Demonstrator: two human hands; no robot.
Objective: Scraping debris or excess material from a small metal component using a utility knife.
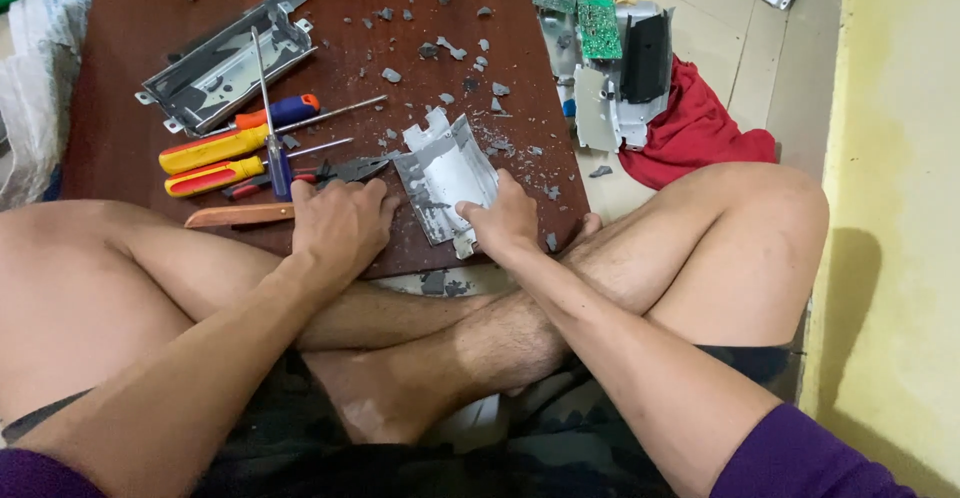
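Note:
A bent grey metal casing piece point(447, 173) lies near the front edge of a dark red wooden board point(120, 108). My right hand point(505, 220) grips its lower right edge. My left hand point(340, 226) is closed on the handles of dark pliers point(352, 170), whose jaws point toward the casing's left side. A wooden-handled tool point(235, 215) lies just left of my left hand.
Yellow, orange and blue screwdrivers point(232, 143) lie on the board's left part beside a metal chassis frame point(225, 63). Grey broken fragments point(450, 50) litter the board. Green circuit boards point(580, 3), a grey housing and a red cloth point(700, 128) sit on the floor at right.

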